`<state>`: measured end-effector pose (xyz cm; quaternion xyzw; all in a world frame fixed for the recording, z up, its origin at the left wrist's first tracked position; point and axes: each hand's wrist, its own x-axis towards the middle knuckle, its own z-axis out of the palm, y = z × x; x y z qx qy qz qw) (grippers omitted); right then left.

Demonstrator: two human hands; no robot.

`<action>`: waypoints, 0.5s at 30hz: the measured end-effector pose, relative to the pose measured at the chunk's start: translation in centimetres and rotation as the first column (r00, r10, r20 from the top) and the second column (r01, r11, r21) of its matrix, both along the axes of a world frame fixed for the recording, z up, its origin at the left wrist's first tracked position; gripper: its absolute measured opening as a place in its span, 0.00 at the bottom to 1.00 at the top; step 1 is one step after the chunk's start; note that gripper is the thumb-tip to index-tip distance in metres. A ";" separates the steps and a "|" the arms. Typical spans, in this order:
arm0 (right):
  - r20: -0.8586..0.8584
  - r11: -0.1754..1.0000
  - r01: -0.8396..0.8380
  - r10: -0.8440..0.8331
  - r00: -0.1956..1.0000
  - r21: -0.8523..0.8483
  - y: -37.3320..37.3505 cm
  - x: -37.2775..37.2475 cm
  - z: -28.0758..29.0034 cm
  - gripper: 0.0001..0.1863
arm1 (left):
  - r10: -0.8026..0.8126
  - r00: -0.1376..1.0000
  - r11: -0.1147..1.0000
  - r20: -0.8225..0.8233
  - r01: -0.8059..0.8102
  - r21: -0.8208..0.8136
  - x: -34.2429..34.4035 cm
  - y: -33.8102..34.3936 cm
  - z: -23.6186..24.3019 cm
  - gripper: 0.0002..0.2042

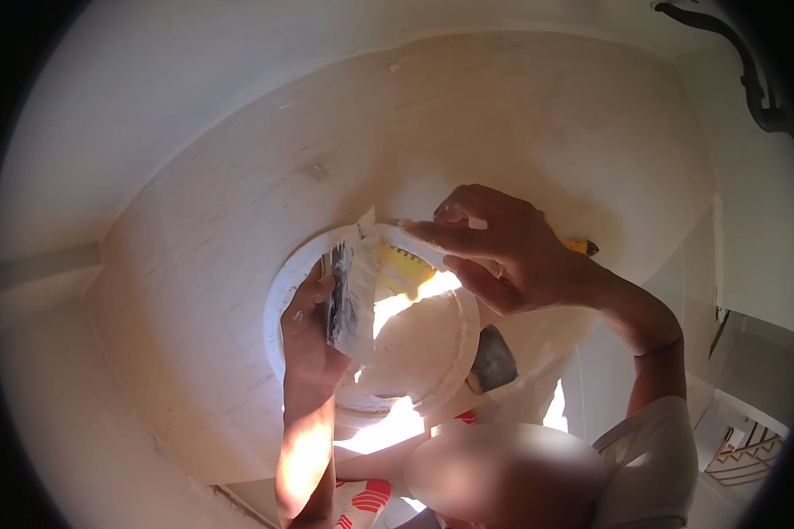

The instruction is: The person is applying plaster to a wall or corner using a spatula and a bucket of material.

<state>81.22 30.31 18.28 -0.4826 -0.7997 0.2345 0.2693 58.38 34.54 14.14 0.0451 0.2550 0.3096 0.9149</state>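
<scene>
My left hand [309, 322] is closed on a scraper blade [351, 295] thickly smeared with white putty, held upright over a round white bucket [278, 291]. Putty clings along the blade's edge and sticks up past its top corner. My right hand [503, 251] hangs over the bucket's far right rim, thumb and index finger stretched toward the blade, the other fingers partly curled. It holds nothing that I can see, and its fingertips stay apart from the scraper. Inside the bucket a yellow piece with a toothed edge [404, 271] shows beside a bright patch of sunlight.
A dark grey flat tool [495, 360] lies right of the bucket. Behind my right wrist is a yellow and black tool [580, 247]. A foot in a white and red sock [362, 500] is near the bucket. Pale walls [88, 388] border the beige floor [220, 256].
</scene>
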 end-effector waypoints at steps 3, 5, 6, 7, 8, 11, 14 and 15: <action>-0.183 0.990 0.125 -0.135 0.974 -0.067 0.3 -0.7 0.0 0.23 | -0.030 0.945 0.987 -0.324 0.079 0.140 0.7 -0.1 0.5 0.22; -0.221 0.997 0.061 -0.071 0.973 -0.052 0.5 -0.5 -0.7 0.21 | -0.045 0.950 0.978 -0.309 0.104 0.180 0.6 0.0 0.4 0.22; -0.219 0.997 0.065 -0.075 0.973 -0.051 0.6 -0.4 -0.7 0.21 | -0.056 0.954 0.967 -0.295 0.125 0.221 0.6 0.1 0.4 0.22; -0.247 0.995 0.048 -0.070 0.966 -0.092 0.7 -0.3 -0.5 0.20 | -0.061 0.954 0.967 -0.293 0.129 0.221 0.7 0.1 0.4 0.22; -0.278 0.991 0.028 -0.064 0.958 -0.131 0.9 -0.2 -0.6 0.19 | -0.050 0.948 0.970 -0.315 0.122 0.212 0.8 0.1 0.4 0.21; -0.344 0.989 -0.020 -0.032 0.938 -0.144 1.5 0.4 -1.0 0.15 | 0.011 0.927 0.983 -0.374 0.058 0.174 2.1 0.5 0.9 0.20; -0.582 0.987 -0.038 -0.059 0.811 -0.154 2.6 2.3 -3.1 0.15 | 0.091 0.920 0.995 -0.381 -0.064 0.083 2.5 1.6 1.0 0.17; -0.685 0.959 -0.007 -0.197 0.702 -0.283 3.3 3.1 -3.8 0.15 | 0.127 0.925 0.992 -0.357 -0.129 0.018 2.2 2.1 0.9 0.15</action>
